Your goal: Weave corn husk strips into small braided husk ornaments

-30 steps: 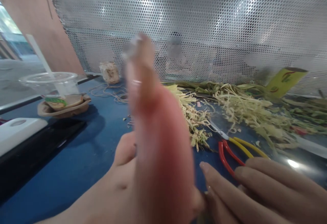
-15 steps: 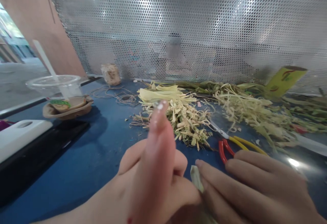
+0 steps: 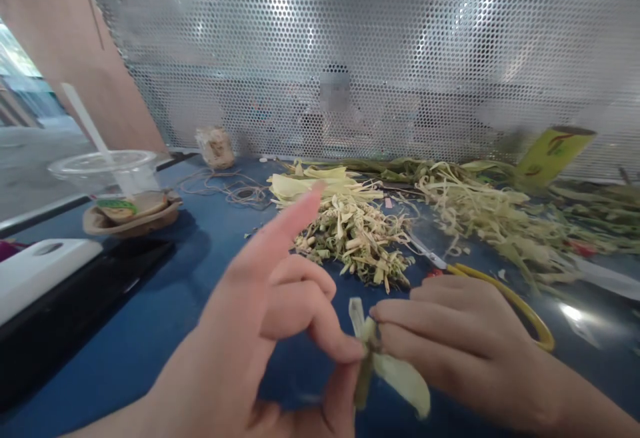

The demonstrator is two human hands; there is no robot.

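Left hand [image 3: 260, 331] and right hand [image 3: 450, 338] both pinched a folded leaf strip [image 3: 385, 368], index finger raised, above blue surface [image 3: 165, 318], scissors [image 3: 500, 291] just behind.

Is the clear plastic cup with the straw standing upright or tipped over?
Upright: the clear plastic cup stands on its base atop a brown dish, rim level, white straw leaning out.

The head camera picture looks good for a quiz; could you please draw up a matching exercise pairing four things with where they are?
Things:
1. leaf strip
2. scissors
3. plastic cup
4. pile of leaf trimmings

Places:
A. far left of the blue table, straw standing in it
B. partly hidden behind the right hand
C. pinched between the left hand and the right hand
D. middle of the table, beyond both hands

Pairs: 1-C, 2-B, 3-A, 4-D
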